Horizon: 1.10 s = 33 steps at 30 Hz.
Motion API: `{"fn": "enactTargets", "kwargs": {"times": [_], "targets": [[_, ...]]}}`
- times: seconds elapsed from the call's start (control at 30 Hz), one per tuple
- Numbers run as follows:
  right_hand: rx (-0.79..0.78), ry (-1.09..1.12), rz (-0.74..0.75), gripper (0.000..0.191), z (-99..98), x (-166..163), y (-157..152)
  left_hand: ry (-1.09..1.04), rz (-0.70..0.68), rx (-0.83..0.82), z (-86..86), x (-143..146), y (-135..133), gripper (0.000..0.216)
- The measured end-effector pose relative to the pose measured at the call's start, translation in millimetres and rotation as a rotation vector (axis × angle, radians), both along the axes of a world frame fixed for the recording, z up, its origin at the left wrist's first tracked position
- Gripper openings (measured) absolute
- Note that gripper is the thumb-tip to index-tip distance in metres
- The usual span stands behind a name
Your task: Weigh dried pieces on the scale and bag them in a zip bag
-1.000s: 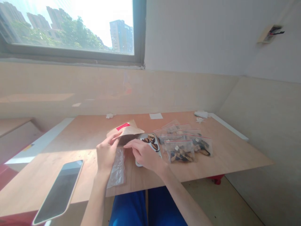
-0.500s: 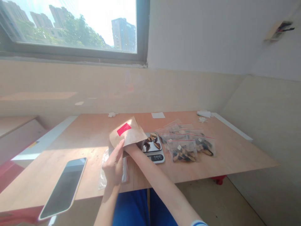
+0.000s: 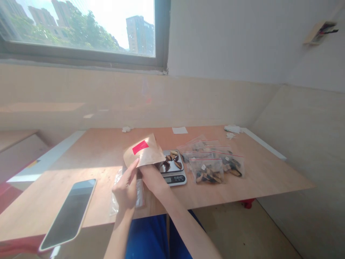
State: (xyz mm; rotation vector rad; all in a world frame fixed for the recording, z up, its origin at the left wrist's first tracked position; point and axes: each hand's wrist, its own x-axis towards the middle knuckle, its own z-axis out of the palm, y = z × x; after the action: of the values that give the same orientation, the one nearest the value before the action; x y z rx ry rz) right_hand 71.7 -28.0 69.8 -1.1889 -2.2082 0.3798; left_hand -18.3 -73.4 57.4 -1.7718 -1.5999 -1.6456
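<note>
- Now, in the head view, your left hand [image 3: 126, 187] grips the lower edge of the paper bag [image 3: 144, 153], thumb up against it, holding it tilted just above the table [image 3: 264, 180] with its mouth towards the scale [image 3: 174, 171].
- Your right hand [image 3: 151, 176] is pushed into the bag; a second ago it lay outside, over the scale pan, so you have gone in for more pieces.
- Since then the bag has come up off the table, and the scale's display is uncovered.
- Dark pieces [image 3: 172, 160] lie on the pan; filled zip bags [image 3: 212, 165] sit just right of the scale, an empty one [image 3: 138, 194] under your left wrist.
- Your phone [image 3: 68, 214] lies near the front left edge.
- Hidden: your right fingers are inside the bag, so you cannot tell whether they are clenched or loose. The display's digits are too small to read.
</note>
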Motion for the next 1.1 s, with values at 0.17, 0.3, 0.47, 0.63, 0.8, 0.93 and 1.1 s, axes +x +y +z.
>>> {"fn": "enactTargets", "kwargs": {"times": [0.17, 0.3, 0.47, 0.63, 0.8, 0.93, 1.1], "targets": [[-0.008, 0.109, -0.008, 0.037, 9.1, 21, -31, -0.050, 0.007, -0.078, 4.0, 2, 0, 0.024], [0.025, 0.407, -0.004, 0.025, 14.4, 32, -43, -0.086, -0.043, -0.103, 4.1, -2, 2, 0.025], [-0.074, 0.674, -0.062, 0.014, 18.8, 61, -60, -0.083, -0.019, -0.092, 5.6, -9, 8, 0.025], [-0.191, 0.857, -0.196, 0.011, 7.3, 103, -60, -0.060, 0.081, -0.021, 13.3, -12, 12, 0.021], [-0.213, 0.768, -0.338, 0.014, -12.7, 125, -34, -0.039, 0.062, 0.001, 16.7, -9, 11, 0.021], [-0.222, 0.678, -0.366, 0.015, -20.7, 124, -19, -0.053, 0.058, -0.005, 18.6, -6, 8, 0.022], [-0.274, 0.667, -0.292, 0.018, -23.3, 121, -16, -0.050, 0.079, -0.002, 19.4, -8, 8, 0.022]]}}
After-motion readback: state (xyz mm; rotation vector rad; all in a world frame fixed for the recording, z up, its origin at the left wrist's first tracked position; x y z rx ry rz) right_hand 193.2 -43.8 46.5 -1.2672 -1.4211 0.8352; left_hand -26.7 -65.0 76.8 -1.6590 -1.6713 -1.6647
